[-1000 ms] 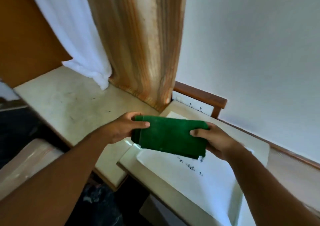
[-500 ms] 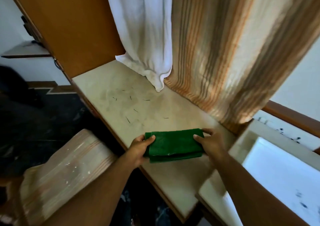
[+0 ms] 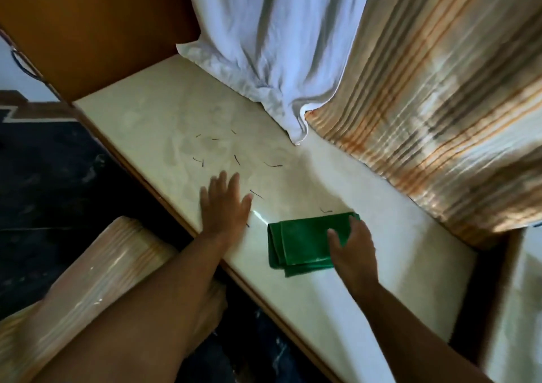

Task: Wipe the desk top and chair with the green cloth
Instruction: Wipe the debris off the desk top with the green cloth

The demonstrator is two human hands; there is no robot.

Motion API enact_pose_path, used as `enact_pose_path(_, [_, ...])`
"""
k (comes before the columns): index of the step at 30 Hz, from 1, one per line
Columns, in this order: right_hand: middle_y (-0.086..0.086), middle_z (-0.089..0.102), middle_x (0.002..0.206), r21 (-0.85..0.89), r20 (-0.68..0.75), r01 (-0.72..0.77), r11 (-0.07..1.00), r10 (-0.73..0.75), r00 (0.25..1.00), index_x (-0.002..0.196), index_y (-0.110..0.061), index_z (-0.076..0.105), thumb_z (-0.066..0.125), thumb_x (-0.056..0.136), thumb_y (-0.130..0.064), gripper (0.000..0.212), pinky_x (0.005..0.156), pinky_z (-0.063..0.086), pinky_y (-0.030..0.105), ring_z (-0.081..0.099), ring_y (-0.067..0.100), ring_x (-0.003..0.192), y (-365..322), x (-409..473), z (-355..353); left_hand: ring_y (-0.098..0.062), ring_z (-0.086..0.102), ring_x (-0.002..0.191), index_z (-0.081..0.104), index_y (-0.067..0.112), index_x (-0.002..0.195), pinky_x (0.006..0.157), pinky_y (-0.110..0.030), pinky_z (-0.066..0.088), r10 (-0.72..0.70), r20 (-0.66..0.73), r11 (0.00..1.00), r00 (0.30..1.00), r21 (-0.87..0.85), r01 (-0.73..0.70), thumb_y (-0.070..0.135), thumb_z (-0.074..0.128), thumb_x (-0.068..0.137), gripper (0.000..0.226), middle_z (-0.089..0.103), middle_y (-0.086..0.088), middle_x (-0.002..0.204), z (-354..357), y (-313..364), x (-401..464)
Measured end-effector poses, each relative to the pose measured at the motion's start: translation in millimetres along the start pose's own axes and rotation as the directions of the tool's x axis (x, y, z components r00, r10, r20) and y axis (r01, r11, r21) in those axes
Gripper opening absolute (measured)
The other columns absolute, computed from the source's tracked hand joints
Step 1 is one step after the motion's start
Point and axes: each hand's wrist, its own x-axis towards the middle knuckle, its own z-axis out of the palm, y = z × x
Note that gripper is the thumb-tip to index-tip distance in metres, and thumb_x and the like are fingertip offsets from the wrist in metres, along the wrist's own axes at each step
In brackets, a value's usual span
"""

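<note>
The folded green cloth (image 3: pixel 302 244) lies flat on the cream desk top (image 3: pixel 164 124), near its front edge. My right hand (image 3: pixel 353 243) presses down on the cloth's right half, fingers spread over it. My left hand (image 3: pixel 224 202) rests flat and open on the bare desk just left of the cloth, not touching it. Several short dark threads (image 3: pixel 237 159) are scattered on the desk beyond my left hand. The chair back (image 3: pixel 96 271), pale wood wrapped in glossy film, stands below the desk edge at lower left, partly behind my left forearm.
A white curtain (image 3: pixel 264 45) and a striped orange-brown curtain (image 3: pixel 440 89) hang onto the back of the desk. An orange wooden panel (image 3: pixel 96 24) bounds the desk on the left. A second pale surface (image 3: pixel 522 309) adjoins at the right. Dark floor lies below.
Both hands carried the cloth left from the right-hand surface and set it on the desk. My left hand let go and now lies flat beside it; the right stays on the cloth.
</note>
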Motion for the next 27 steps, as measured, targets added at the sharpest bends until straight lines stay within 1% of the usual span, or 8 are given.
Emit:
enact_pose_path(4, [0.025, 0.008, 0.161, -0.028, 0.055, -0.325, 0.945, 0.326, 0.944, 0.154, -0.005, 0.011, 0.045, 0.095, -0.055, 0.084, 0.118, 0.017, 0.056, 0.007, 0.042, 0.148, -16, 28, 34, -0.033, 0.004, 0.156, 0.012, 0.024, 0.161, 0.123, -0.056, -0.002, -0.124, 0.040, 0.988, 0.991, 0.099, 0.120, 0.063, 0.022, 0.098, 0.074, 0.007, -0.014, 0.169, 28, -32, 20])
enact_pose_path(8, [0.021, -0.004, 0.164, -0.228, -0.046, -0.318, 0.920, 0.316, 0.948, 0.155, -0.001, 0.000, 0.033, 0.097, -0.060, 0.088, 0.121, 0.001, 0.050, -0.005, 0.037, 0.150, -16, 65, 52, -0.034, 0.009, 0.155, 0.012, 0.023, 0.160, 0.121, -0.058, 0.000, -0.123, 0.014, 0.985, 0.992, 0.124, 0.120, 0.067, 0.013, 0.096, 0.077, 0.011, -0.017, 0.168, 45, -39, 28])
enact_pose_path(13, [0.019, 0.012, 0.163, -0.466, 0.065, 0.219, 0.857, -0.213, 0.975, 0.154, -0.004, 0.015, 0.032, 0.094, -0.058, 0.083, 0.120, 0.007, 0.050, 0.004, 0.037, 0.150, -19, 54, 92, -0.037, 0.012, 0.154, 0.013, 0.021, 0.160, 0.120, -0.060, 0.003, -0.092, -0.026, 0.982, 0.995, 0.165, 0.095, 0.064, 0.014, 0.099, 0.075, 0.012, -0.020, 0.167, 47, -45, 27])
enact_pose_path(16, [0.012, 0.008, 0.164, -0.344, 0.391, 0.688, 0.639, -0.569, 0.724, 0.156, -0.011, 0.013, 0.031, 0.095, -0.061, 0.082, 0.121, 0.008, 0.048, -0.001, 0.030, 0.151, -20, 14, 120, -0.036, 0.011, 0.154, 0.012, 0.021, 0.160, 0.120, -0.059, 0.002, -0.094, -0.015, 0.978, 0.995, 0.184, 0.096, 0.064, 0.010, 0.099, 0.075, 0.010, -0.019, 0.168, 47, -46, 29])
enact_pose_path(18, [0.011, 0.015, 0.163, -0.220, 0.546, 0.847, 0.484, -0.658, 0.518, 0.156, -0.013, 0.017, 0.031, 0.096, -0.057, 0.075, 0.121, 0.011, 0.049, 0.005, 0.028, 0.151, -11, 18, 108, -0.035, 0.011, 0.155, 0.012, 0.022, 0.160, 0.120, -0.059, 0.002, -0.105, -0.011, 0.977, 0.994, 0.187, 0.105, 0.063, 0.007, 0.098, 0.075, 0.010, -0.018, 0.168, 47, -44, 28])
enact_pose_path(20, [0.015, 0.030, 0.158, -0.178, 0.573, 0.885, 0.430, -0.686, 0.448, 0.152, -0.009, 0.033, 0.037, 0.096, -0.047, 0.067, 0.120, 0.016, 0.049, 0.022, 0.033, 0.148, 2, 51, 79, -0.035, 0.012, 0.154, 0.014, 0.022, 0.160, 0.120, -0.059, 0.003, -0.104, -0.020, 0.978, 0.994, 0.181, 0.106, 0.062, 0.009, 0.098, 0.074, 0.012, -0.018, 0.168, 47, -42, 28])
enact_pose_path(24, [0.025, 0.028, 0.157, -0.490, 0.275, 0.492, 0.719, -0.408, 0.871, 0.150, -0.003, 0.032, 0.039, 0.095, -0.037, 0.066, 0.118, 0.018, 0.053, 0.022, 0.043, 0.146, 35, 151, 13, -0.035, 0.015, 0.154, 0.016, 0.023, 0.159, 0.120, -0.059, 0.005, -0.130, -0.028, 0.974, 0.991, 0.185, 0.133, 0.062, 0.011, 0.098, 0.073, 0.015, -0.017, 0.167, 48, -42, 30])
enact_pose_path(27, [0.023, 0.021, 0.160, -0.528, 0.131, 0.286, 0.799, -0.256, 0.958, 0.153, -0.003, 0.024, 0.044, 0.097, -0.030, 0.065, 0.118, 0.018, 0.052, 0.019, 0.042, 0.146, 27, 159, 10, -0.035, 0.017, 0.153, 0.019, 0.023, 0.159, 0.120, -0.060, 0.006, -0.131, -0.027, 0.971, 0.991, 0.198, 0.134, 0.061, 0.014, 0.098, 0.072, 0.017, -0.017, 0.167, 49, -42, 30])
